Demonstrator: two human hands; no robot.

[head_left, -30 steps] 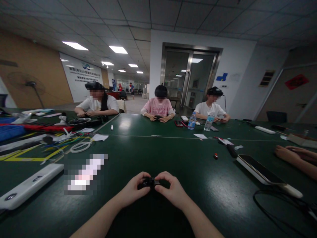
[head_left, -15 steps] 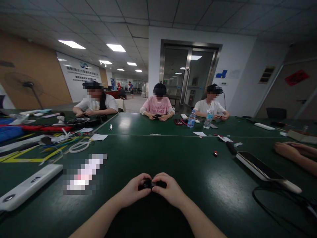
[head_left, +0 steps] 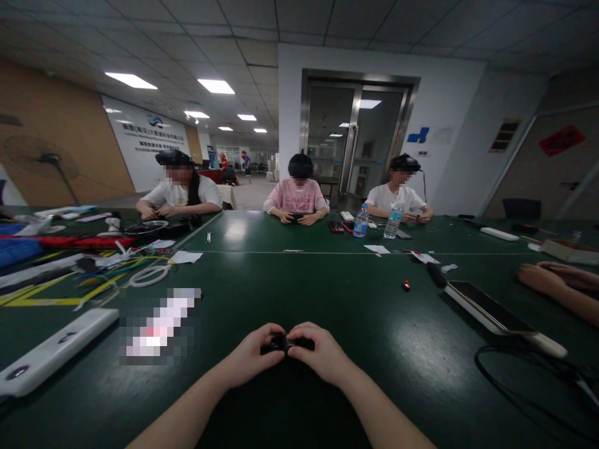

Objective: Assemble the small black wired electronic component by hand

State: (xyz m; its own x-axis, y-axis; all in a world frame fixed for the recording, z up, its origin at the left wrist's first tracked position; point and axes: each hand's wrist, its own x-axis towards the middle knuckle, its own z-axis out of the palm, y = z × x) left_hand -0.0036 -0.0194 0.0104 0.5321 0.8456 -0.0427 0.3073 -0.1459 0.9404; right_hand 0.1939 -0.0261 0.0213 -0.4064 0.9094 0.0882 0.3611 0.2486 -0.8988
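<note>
Black small object [head_left: 279, 342]: at six o'clock, between both hands. Left hand [head_left: 250, 357]: thumb and fingertips pinching one end. Right hand [head_left: 324, 355]: thumb and fingertips pinching the other; farther fingers partly hidden, spread unclear. Green table [head_left: 262, 287]: underneath. Long white bar [head_left: 60, 350]: eight o'clock. Small red item [head_left: 406, 285], dark-screened phone [head_left: 489, 305]: four o'clock.

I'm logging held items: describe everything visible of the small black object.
The small black object looks glossy, perhaps plastic, with a greyish part near its middle. It is held crosswise over the green table, the left hand pinching one side, the right hand the other. Fingers hide much; its full shape is unclear.
</note>
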